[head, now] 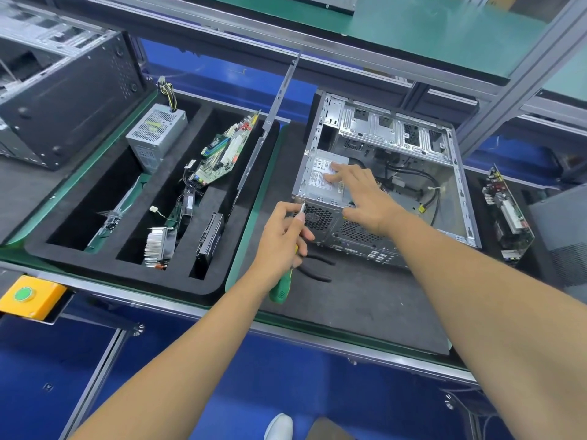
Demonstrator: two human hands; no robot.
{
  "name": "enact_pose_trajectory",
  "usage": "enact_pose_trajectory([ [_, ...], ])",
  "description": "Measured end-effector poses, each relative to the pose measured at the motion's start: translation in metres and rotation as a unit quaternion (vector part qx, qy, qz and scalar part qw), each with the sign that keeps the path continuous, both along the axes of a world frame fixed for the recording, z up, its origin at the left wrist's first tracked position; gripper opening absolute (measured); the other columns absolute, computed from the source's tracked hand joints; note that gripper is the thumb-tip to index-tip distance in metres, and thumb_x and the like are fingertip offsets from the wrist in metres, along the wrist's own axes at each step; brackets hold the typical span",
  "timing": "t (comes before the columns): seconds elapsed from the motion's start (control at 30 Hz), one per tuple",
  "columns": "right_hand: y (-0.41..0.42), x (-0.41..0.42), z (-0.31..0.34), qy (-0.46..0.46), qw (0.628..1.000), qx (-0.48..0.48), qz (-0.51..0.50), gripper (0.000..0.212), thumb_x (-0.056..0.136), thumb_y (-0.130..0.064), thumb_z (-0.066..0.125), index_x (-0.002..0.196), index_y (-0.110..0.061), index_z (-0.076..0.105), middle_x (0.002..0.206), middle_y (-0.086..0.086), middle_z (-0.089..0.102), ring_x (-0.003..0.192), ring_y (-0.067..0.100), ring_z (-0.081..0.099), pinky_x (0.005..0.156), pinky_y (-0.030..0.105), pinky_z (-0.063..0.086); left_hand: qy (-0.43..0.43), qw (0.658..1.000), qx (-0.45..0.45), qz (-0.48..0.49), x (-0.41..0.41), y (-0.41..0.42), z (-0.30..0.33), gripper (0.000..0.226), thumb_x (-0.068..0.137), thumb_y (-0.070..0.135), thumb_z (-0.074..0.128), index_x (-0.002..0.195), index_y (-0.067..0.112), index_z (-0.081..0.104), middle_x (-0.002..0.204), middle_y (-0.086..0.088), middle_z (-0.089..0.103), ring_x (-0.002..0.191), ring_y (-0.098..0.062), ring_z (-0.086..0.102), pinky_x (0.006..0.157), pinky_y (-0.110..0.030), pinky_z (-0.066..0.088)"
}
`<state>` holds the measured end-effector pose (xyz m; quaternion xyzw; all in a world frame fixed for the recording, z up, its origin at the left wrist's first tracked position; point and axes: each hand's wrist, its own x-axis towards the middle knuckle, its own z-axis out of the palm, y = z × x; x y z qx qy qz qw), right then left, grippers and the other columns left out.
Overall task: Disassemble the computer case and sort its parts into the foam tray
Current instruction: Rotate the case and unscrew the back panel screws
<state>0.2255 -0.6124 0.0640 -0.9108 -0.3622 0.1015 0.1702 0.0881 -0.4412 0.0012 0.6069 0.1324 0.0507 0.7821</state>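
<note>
The case (386, 173) lies open on its side on a dark mat (365, 312), right of the foam tray (127, 274). The right hand (365, 198) rests flat on the power supply (320, 179) still inside the case's near-left corner, fingers straight and spread, gripping nothing. The left hand (282, 239) is curled around a green-handled screwdriver (281, 287), its tip set at the case's near-left corner. Pliers (317, 268) lie on the mat just beside that hand.

In the tray, another power supply (155, 134) stands in the far end of the left slot. A motherboard (222, 154) leans in the middle slot, with a heatsink (158, 246) nearer. A drive (211, 239) stands in the right slot. A second board (508, 217) sits far right. A yellow box with a green button (23, 295) is at near left.
</note>
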Motion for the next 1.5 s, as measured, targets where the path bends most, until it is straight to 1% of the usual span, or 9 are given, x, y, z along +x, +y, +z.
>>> enact_pose_trajectory([
  [0.1,0.000,0.000,0.000,-0.001,1.000,0.001,0.001,0.074,0.079,-0.008,0.058,0.148,-0.029,0.039,0.160,-0.014,0.025,0.144,0.019,0.020,0.097,0.046,0.047,0.031,0.994,-0.105,-0.006,0.001,0.002,0.004,0.010,0.106,0.025,0.055,0.113,0.019,0.058,0.078,-0.004,0.064,0.052,-0.013,0.047,0.039,-0.021,0.029],
  [0.2,0.000,0.000,-0.001,-0.002,1.000,0.002,0.000,0.074,0.079,-0.008,0.057,0.148,-0.029,0.040,0.160,-0.015,0.025,0.143,0.018,0.021,0.100,0.046,0.045,0.044,0.991,-0.122,-0.018,0.002,0.007,0.006,0.010,0.105,0.022,0.056,0.113,0.016,0.059,0.078,-0.004,0.063,0.052,-0.012,0.048,0.038,-0.020,0.030],
  [0.43,0.000,0.000,0.000,0.000,1.000,0.002,0.003,0.072,0.079,-0.008,0.057,0.147,-0.028,0.040,0.159,-0.014,0.025,0.143,0.016,0.020,0.101,0.045,0.042,0.044,0.999,-0.025,0.019,0.000,0.009,0.012,0.009,0.104,0.023,0.059,0.111,0.019,0.065,0.083,-0.005,0.060,0.054,-0.013,0.049,0.039,-0.023,0.031],
  [0.73,0.001,-0.002,0.001,-0.001,1.000,0.005,0.003,0.072,0.080,-0.007,0.056,0.147,-0.027,0.040,0.160,-0.013,0.026,0.142,0.017,0.020,0.098,0.045,0.046,0.040,0.975,0.202,0.080,0.005,0.006,0.016,0.006,0.101,0.024,0.060,0.104,0.024,0.065,0.072,0.001,0.059,0.057,-0.015,0.058,0.049,-0.031,0.044],
  [0.87,0.000,-0.001,-0.001,-0.003,1.000,0.008,0.003,0.071,0.081,-0.007,0.058,0.147,-0.027,0.040,0.160,-0.013,0.026,0.142,0.016,0.020,0.097,0.042,0.043,0.085,0.993,0.050,0.067,0.009,0.003,0.021,0.005,0.102,0.023,0.060,0.102,0.021,0.065,0.078,-0.006,0.059,0.050,-0.007,0.049,0.039,-0.023,0.032],
  [1.13,-0.001,0.001,-0.004,-0.010,1.000,0.010,0.004,0.073,0.081,-0.006,0.057,0.148,-0.028,0.040,0.160,-0.012,0.025,0.142,0.016,0.021,0.095,0.039,0.043,0.137,0.988,-0.072,0.004,0.012,0.007,0.026,0.009,0.103,0.018,0.059,0.107,0.012,0.054,0.087,-0.006,0.052,0.058,-0.011,0.048,0.038,-0.021,0.030],
  [1.23,0.000,0.002,-0.004,-0.011,1.000,0.008,0.006,0.074,0.080,-0.007,0.057,0.149,-0.028,0.039,0.160,-0.012,0.025,0.142,0.017,0.021,0.094,0.038,0.042,0.163,0.985,-0.060,-0.006,0.010,0.009,0.026,0.029,0.093,0.005,0.069,0.113,0.003,0.049,0.086,-0.014,0.049,0.058,-0.015,0.045,0.038,-0.023,0.032],
  [1.33,0.000,0.002,-0.004,-0.011,1.000,0.008,0.006,0.073,0.081,-0.007,0.056,0.149,-0.028,0.039,0.160,-0.012,0.025,0.141,0.017,0.021,0.095,0.037,0.039,0.141,0.987,-0.078,-0.020,0.005,0.009,0.024,0.028,0.091,-0.006,0.065,0.104,0.009,0.046,0.095,-0.015,0.048,0.056,-0.017,0.043,0.040,-0.025,0.036],
  [1.5,0.000,0.002,-0.005,-0.013,1.000,0.004,0.004,0.073,0.081,-0.007,0.057,0.148,-0.029,0.039,0.161,-0.013,0.024,0.143,0.016,0.020,0.092,0.035,0.039,0.106,0.989,-0.078,-0.071,-0.009,0.015,0.023,0.040,0.087,-0.006,0.074,0.113,0.014,0.052,0.107,-0.020,0.051,0.054,-0.017,0.052,0.056,-0.025,0.048],
])
